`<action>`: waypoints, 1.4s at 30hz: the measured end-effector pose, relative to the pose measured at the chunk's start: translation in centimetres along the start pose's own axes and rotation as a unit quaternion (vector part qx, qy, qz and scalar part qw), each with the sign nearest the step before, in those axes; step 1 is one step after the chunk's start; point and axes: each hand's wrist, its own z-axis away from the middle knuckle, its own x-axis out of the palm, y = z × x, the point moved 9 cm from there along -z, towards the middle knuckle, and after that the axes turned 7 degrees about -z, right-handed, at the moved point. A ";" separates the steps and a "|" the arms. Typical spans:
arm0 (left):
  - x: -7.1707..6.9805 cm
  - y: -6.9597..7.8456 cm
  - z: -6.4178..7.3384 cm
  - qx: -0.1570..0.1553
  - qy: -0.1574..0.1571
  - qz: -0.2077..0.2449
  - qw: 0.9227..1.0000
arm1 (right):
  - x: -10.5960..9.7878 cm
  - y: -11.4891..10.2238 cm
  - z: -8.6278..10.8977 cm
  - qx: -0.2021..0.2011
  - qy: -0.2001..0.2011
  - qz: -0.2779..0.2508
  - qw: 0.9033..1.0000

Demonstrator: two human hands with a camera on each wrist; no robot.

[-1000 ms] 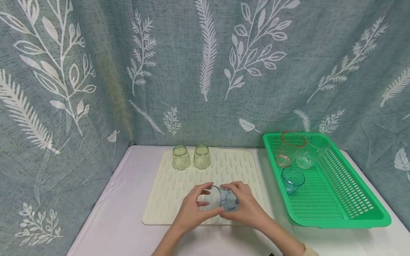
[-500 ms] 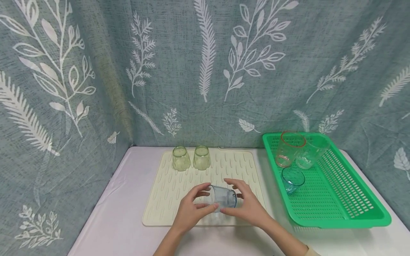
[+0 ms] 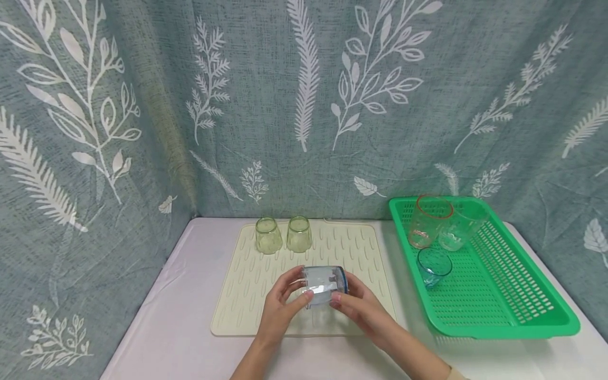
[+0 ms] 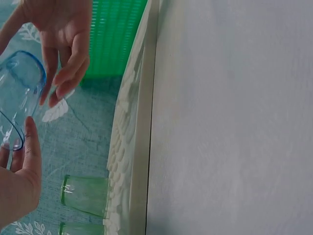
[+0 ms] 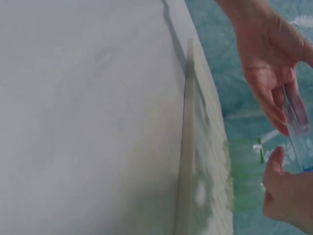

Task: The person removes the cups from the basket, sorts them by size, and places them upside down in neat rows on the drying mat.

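A clear, blue-tinted drinking glass (image 3: 323, 282) lies sideways in the air between my two hands, over the cream drying mat (image 3: 256, 295). A dark blue edge shows at its right end. My left hand (image 3: 277, 306) holds the left end, thumb in front and fingers behind. On the right end, the thumb of my right hand (image 3: 368, 311) lies against the near side; its fingers are partly hidden behind the glass. The left wrist view shows the glass (image 4: 19, 93) between my left hand (image 4: 19, 191) below and my right hand (image 4: 63, 29) above.
Two green glasses (image 3: 268, 237) stand upside down at the mat's back left. To the right, a green plastic basket (image 3: 503, 331) holds a blue glass (image 3: 434, 269), a red-rimmed glass (image 3: 425, 227) and another clear glass (image 3: 456, 235). A patterned curtain (image 3: 304, 174) hangs behind.
The glass has turned in my hands, from tilted to nearly level, and shifted slightly left and up. My right fingers, lifted off half a second ago, have closed back around its right end.
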 end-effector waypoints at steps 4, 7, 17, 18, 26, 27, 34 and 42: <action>0.0 0.2 0.1 0.006 0.007 0.026 1.000 | 0.5 0.4 0.0 0.008 -0.010 -0.062 0.998; 0.1 0.3 0.1 0.010 0.009 0.036 0.999 | 0.7 0.5 0.0 0.011 -0.012 -0.089 0.996; 0.0 -0.3 0.2 -0.021 -0.007 0.039 0.999 | 0.9 0.7 0.1 0.016 -0.015 -0.126 0.992; -0.1 -0.3 0.2 -0.022 -0.011 0.036 0.999 | 0.9 0.7 0.1 0.015 -0.015 -0.127 0.992; -0.5 -0.2 -0.1 -0.002 -0.054 -0.026 0.998 | 0.8 0.8 -0.2 0.016 -0.013 -0.125 0.992; -0.7 -0.2 -0.1 0.002 -0.058 -0.046 0.997 | 0.8 0.7 -0.2 0.015 -0.013 -0.122 0.992; -3.9 -0.4 -0.4 0.012 -0.069 -0.277 0.958 | -0.2 -0.2 -1.2 -0.023 0.021 -0.061 0.998; -8.6 -1.4 -0.4 -0.003 -0.099 -0.423 0.901 | -2.2 -0.8 -2.8 -0.044 0.075 0.004 0.996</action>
